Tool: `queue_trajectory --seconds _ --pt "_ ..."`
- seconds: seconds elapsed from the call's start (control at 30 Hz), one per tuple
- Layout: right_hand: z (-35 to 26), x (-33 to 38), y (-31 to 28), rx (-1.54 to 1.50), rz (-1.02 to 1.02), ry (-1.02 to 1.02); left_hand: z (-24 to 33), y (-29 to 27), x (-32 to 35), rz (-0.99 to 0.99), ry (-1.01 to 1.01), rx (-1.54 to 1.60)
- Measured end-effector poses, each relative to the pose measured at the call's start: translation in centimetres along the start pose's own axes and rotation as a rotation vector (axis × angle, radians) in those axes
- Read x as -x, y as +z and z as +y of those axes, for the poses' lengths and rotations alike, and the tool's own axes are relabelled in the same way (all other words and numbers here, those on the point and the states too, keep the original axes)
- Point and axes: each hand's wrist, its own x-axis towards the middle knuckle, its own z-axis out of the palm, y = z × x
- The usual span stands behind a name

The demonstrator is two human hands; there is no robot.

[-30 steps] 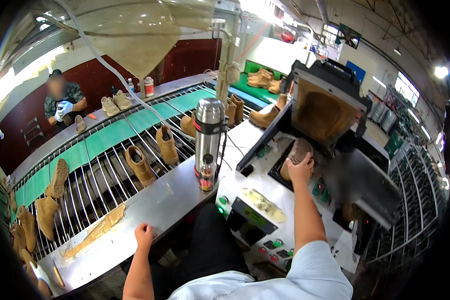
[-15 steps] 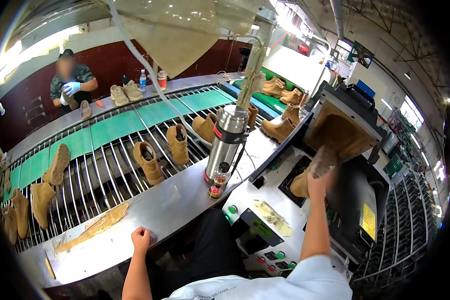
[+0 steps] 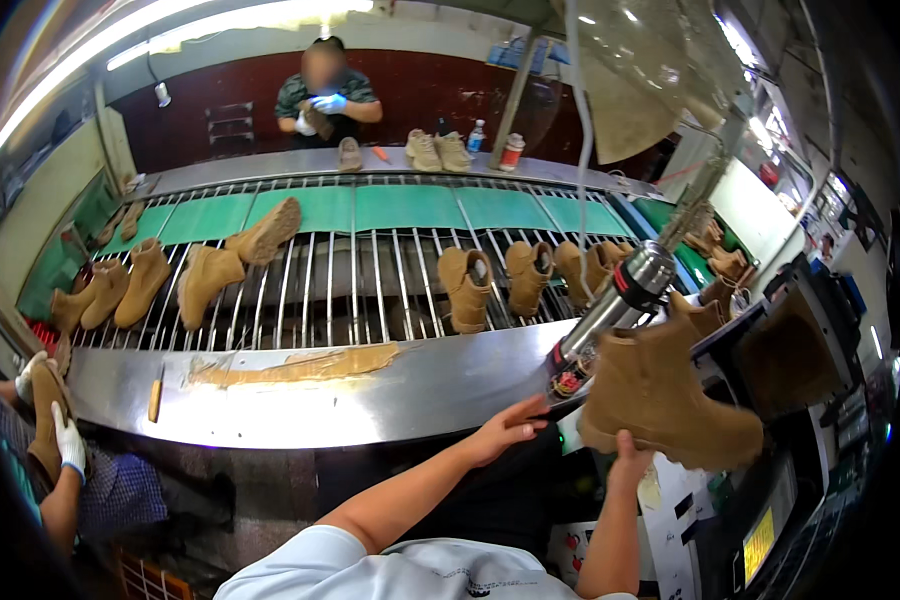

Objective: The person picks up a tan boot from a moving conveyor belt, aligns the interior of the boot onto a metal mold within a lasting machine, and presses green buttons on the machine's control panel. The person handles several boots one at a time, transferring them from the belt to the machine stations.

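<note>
A tan ankle boot (image 3: 660,395) is held up on the right, its toe pointing right. My right hand (image 3: 628,462) grips it from below, the thumb against the sole edge. My left hand (image 3: 510,430) is empty, fingers stretched toward the boot but apart from it. Behind the boot leans a steel thermos (image 3: 618,300), with a small dark bottle (image 3: 572,380) at its foot. The machine's raised brown-lined lid (image 3: 792,350) stands right of the boot.
More tan boots (image 3: 465,290) stand on a metal-bar conveyor (image 3: 370,290) behind a steel ledge (image 3: 450,375). On the ledge lies a yellow-handled tool (image 3: 156,398). A gloved co-worker (image 3: 70,440) holds a boot at left; another co-worker (image 3: 325,100) handles a shoe across the conveyor.
The view has swung left. My right hand has brought the boot out from beside the machine's lid. My left hand, closed before, has opened and moved toward the boot.
</note>
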Motion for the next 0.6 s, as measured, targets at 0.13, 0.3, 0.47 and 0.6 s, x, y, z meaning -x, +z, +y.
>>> queue_trajectory --seconds 0.13,0.3,0.47,0.6 --pt "-1.3 1.7 8.5 -0.043 -0.641 0.138 5.8 -1.9 1.8 -0.026 0.130 0.258" --pt "-1.5 4.0 15.8 0.256 -0.913 -0.081 10.0 -7.0 7.3 0.535 0.437 0.408" --pt "2.7 7.9 17.5 0.143 -0.936 0.255 14.3 -20.8 4.3 0.984 0.506 0.163" --pt "6.4 8.1 18.4 0.281 -0.954 0.245 15.9 -27.8 -2.2 1.159 0.485 -0.389"
